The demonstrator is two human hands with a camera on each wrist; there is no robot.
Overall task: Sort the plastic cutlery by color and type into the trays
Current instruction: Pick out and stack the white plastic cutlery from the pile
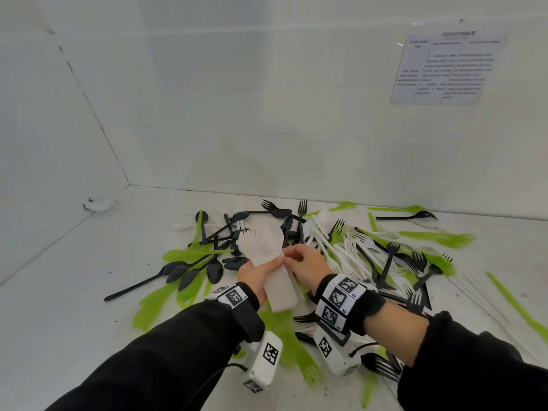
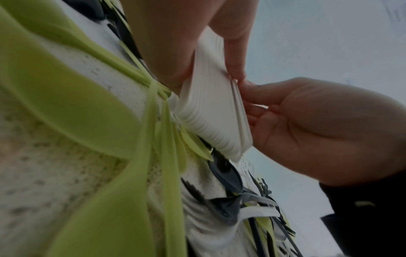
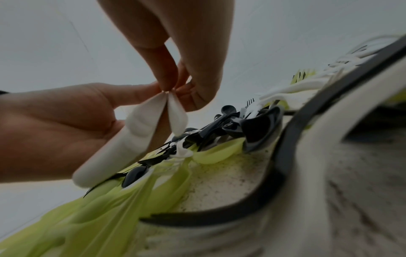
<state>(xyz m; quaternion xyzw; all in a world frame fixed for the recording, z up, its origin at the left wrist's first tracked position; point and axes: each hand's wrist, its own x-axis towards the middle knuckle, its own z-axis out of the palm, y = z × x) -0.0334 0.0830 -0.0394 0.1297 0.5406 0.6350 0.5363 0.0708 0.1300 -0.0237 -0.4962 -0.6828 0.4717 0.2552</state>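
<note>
Clearly light and slippery, the nested white forks (image 1: 268, 259) sit gripped mid-handle in the left hand (image 1: 258, 274); the right hand (image 1: 307, 262) pinches their edge, best squeezed across the handles.

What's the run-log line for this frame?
left hand: grips stack of white forks | right hand: pinches at stack edge | pile of black, green, white cutlery: unsorted on table | trays: black rim near right wrist
</note>
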